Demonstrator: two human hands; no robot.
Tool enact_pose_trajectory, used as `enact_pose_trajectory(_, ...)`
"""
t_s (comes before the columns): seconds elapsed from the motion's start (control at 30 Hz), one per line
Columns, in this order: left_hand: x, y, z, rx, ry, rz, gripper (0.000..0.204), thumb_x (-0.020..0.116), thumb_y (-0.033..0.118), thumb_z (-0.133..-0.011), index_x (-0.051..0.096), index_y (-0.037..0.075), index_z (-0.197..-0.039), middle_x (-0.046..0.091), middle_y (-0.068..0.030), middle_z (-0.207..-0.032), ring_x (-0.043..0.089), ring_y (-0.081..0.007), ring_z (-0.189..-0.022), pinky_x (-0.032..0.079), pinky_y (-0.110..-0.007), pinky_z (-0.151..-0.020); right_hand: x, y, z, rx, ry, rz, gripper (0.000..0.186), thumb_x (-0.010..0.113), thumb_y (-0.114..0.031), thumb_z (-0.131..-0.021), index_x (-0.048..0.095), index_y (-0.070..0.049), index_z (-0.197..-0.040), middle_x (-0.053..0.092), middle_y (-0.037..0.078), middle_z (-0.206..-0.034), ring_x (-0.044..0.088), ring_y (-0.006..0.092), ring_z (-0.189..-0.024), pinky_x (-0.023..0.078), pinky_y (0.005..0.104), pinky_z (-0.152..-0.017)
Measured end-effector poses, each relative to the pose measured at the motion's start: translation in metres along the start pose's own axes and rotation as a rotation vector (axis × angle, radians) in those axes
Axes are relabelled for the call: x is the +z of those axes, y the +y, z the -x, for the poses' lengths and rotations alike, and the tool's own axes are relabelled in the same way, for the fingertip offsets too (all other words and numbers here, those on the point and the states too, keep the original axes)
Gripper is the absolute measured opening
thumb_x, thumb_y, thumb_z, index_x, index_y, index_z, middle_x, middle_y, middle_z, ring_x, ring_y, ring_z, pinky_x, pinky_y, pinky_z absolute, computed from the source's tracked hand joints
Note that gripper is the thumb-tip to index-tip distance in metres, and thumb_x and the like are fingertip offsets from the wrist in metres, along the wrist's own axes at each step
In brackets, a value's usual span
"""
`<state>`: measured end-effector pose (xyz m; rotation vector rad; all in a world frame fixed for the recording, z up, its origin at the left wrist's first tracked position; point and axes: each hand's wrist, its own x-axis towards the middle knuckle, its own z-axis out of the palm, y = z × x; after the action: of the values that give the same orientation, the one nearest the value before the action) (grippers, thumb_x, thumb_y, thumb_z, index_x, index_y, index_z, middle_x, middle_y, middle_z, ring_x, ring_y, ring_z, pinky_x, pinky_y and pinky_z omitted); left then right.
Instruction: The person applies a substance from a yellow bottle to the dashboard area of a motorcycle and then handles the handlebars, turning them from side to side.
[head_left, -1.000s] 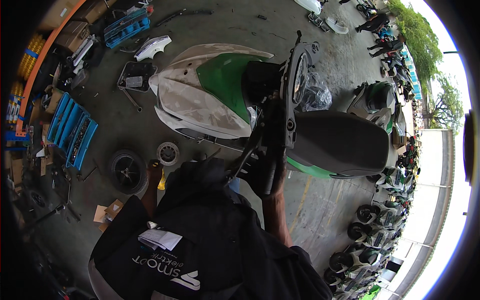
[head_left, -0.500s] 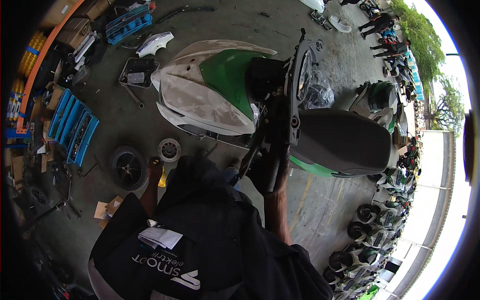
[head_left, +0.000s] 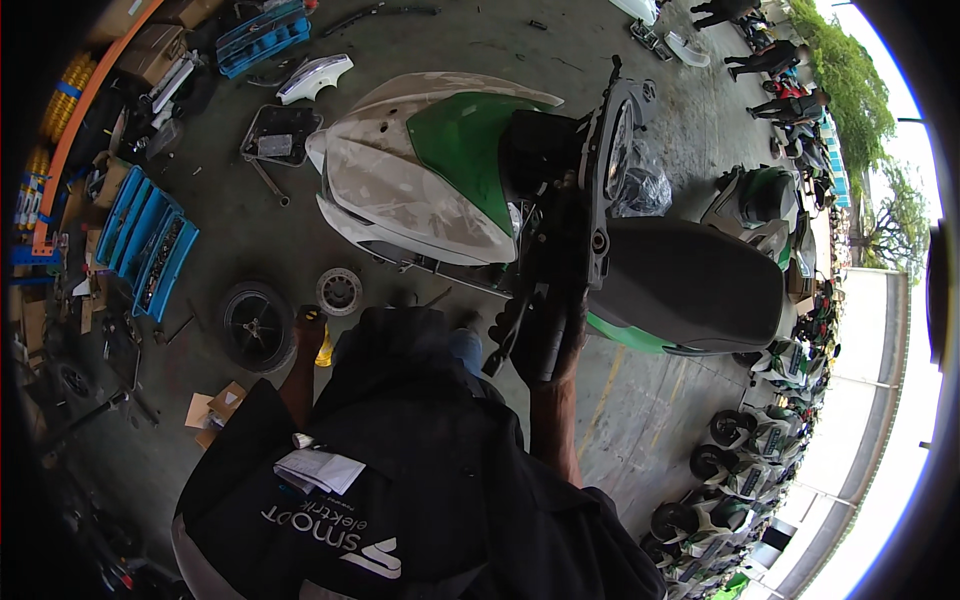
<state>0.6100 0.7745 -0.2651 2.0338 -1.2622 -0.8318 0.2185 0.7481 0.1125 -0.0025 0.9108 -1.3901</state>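
Note:
A scooter with a dusty white and green front panel (head_left: 400,165) stands before me, its dark seat (head_left: 690,285) to the right. My right hand (head_left: 570,335) is closed around the black handlebar grip (head_left: 543,350), with a lever (head_left: 506,340) beside the fingers. The handlebar's dark underside hides part of that hand. My left hand (head_left: 308,328) hangs low at my left side, closed on a yellow tool (head_left: 325,347); its kind is mostly hidden by the fist. Just left of this hand a black wheel (head_left: 256,327) lies on the floor, and a round metal disc (head_left: 339,291) lies beyond it.
An opened blue toolbox (head_left: 150,245) full of small parts stands at the left, near an orange-framed shelf (head_left: 85,120). A black tray (head_left: 277,136) and a white panel (head_left: 316,79) lie farther off. Parked scooters (head_left: 765,430) line the right side; several people (head_left: 765,60) stand at the far right.
The view has shifted slightly, and the scooter now appears a little farther right and higher. The handlebar grip and lever sit at a slightly different angle. Both hands keep their hold.

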Motion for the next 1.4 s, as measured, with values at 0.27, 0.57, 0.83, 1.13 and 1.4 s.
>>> enact_pose_trajectory(0.27,0.002,-0.001,-0.003,0.000,-0.008,0.049,0.026,0.068,0.013,-0.070,0.063,0.007,-0.095,0.066,-0.0169,-0.086,0.067,-0.0290,-0.084,0.051,-0.038,-0.071,-0.002,0.003,0.005,-0.099,-0.026,0.202,0.089,0.040,-0.078,-0.078,0.050,-0.003,-0.124,0.061,0.016,-0.093,0.059,0.0306,-0.081,0.048,0.0451,-0.067)
enact_pose_trajectory(0.57,-0.002,-0.009,0.003,-0.004,0.040,-0.032,0.027,0.069,0.012,-0.068,0.064,0.007,-0.094,0.067,-0.0170,-0.085,0.067,-0.0305,-0.082,0.051,-0.039,-0.070,0.040,0.002,0.012,0.051,-0.080,-0.084,0.086,0.038,-0.079,-0.079,0.051,-0.006,-0.121,0.062,0.016,-0.092,0.062,0.0331,-0.082,0.050,0.0477,-0.070)
enact_pose_trajectory(0.83,-0.005,0.003,0.003,-0.039,0.016,0.015,0.025,0.070,0.013,-0.068,0.064,0.008,-0.092,0.067,-0.0161,-0.084,0.067,-0.0292,-0.081,0.052,-0.038,-0.070,0.042,-0.001,0.015,0.063,-0.205,-0.082,0.077,0.039,-0.072,-0.084,0.046,-0.009,-0.129,0.061,0.017,-0.097,0.061,0.0331,-0.084,0.050,0.0487,-0.074)
enact_pose_trajectory(1.13,-0.004,0.010,0.002,-0.014,0.008,0.032,0.024,0.068,0.015,-0.071,0.064,0.009,-0.094,0.068,-0.0150,-0.085,0.068,-0.0296,-0.081,0.052,-0.038,-0.069,0.061,0.000,0.018,-0.020,-0.020,0.028,0.091,0.029,-0.079,-0.081,0.049,-0.003,-0.126,0.061,0.016,-0.095,0.059,0.0312,-0.080,0.049,0.0463,-0.072)
enact_pose_trajectory(1.4,-0.004,0.010,0.004,-0.053,-0.004,-0.005,0.024,0.068,0.015,-0.072,0.063,0.008,-0.094,0.068,-0.0151,-0.084,0.068,-0.0302,-0.082,0.052,-0.039,-0.069,0.044,0.002,0.015,0.034,-0.019,0.022,0.090,0.027,-0.079,-0.082,0.049,-0.004,-0.127,0.063,0.018,-0.099,0.062,0.0345,-0.085,0.049,0.0525,-0.073)
